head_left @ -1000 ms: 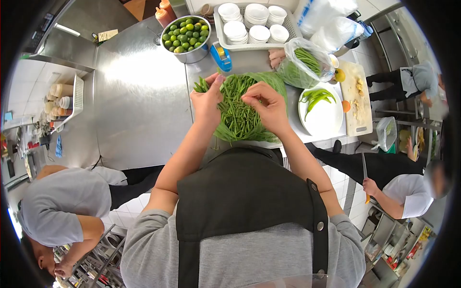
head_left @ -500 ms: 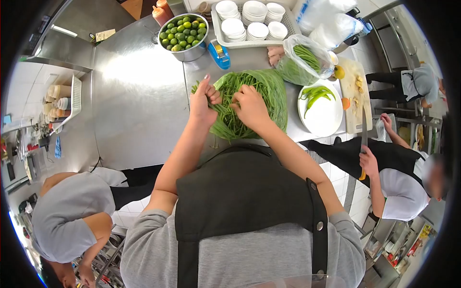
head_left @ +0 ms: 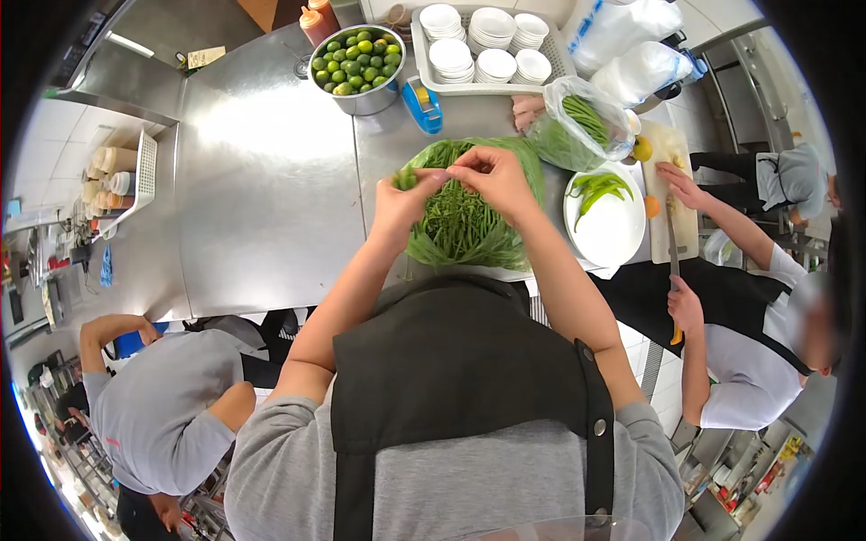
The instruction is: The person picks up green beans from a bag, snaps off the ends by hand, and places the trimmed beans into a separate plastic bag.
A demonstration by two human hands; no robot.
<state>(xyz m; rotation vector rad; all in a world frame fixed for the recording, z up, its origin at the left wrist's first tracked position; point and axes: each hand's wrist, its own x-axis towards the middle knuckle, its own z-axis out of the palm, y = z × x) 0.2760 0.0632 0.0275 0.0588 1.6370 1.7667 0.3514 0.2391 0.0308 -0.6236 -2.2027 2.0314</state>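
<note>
My left hand (head_left: pixel 404 206) is closed on green beans, whose short green ends poke out above its fingers. My right hand (head_left: pixel 494 180) meets it fingertip to fingertip, thumb and forefinger pinched together; whatever lies between them is too small to make out. Both hands are above an open green plastic bag (head_left: pixel 532 185) full of green beans (head_left: pixel 456 221) on the steel counter. To the right of the bag, a white plate (head_left: pixel 606 236) holds several long green peppers (head_left: pixel 597 191).
Limes fill a metal bowl (head_left: pixel 372 101) near a blue tape dispenser (head_left: pixel 422 108). Behind stands a white basket (head_left: pixel 564 63) of small dishes. A clear bag (head_left: pixel 546 135) holds more beans. At right, a co-worker holds a knife (head_left: pixel 673 239) over a cutting board (head_left: pixel 663 140); another person bends at left.
My hands have come together, the right moving up and the left turning inward. The co-worker's free hand has moved onto the cutting board, with the knife lower. The person at left has shifted.
</note>
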